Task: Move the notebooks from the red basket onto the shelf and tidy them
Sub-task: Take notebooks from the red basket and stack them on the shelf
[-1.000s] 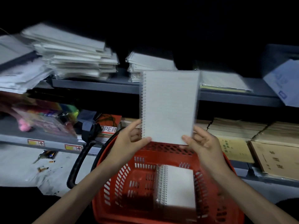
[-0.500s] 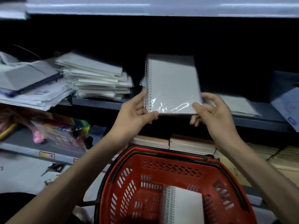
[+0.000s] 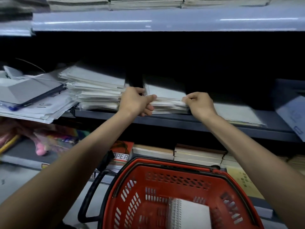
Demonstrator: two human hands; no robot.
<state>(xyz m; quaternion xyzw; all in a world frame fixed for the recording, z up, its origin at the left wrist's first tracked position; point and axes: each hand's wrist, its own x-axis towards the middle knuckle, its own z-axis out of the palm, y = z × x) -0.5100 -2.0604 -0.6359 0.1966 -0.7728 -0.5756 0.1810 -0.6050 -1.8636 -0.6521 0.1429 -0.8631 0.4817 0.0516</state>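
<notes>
left hand [image 3: 135, 101] pinches notebook stack [image 3: 166, 100] left edge | right hand [image 3: 200, 103] grips right edge | dark gap beyond fingers | shelf [image 3: 181, 123] lip below knuckles

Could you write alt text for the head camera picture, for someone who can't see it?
A left hand and right hand pinch the front corners of a spiral notebook atop a small stack on a grey shelf. Below, a red basket holds more notebooks; a taller pile sits beside the stack.

Only the letters "PER" are legible, white on the red book [image 3: 123, 152].
</notes>
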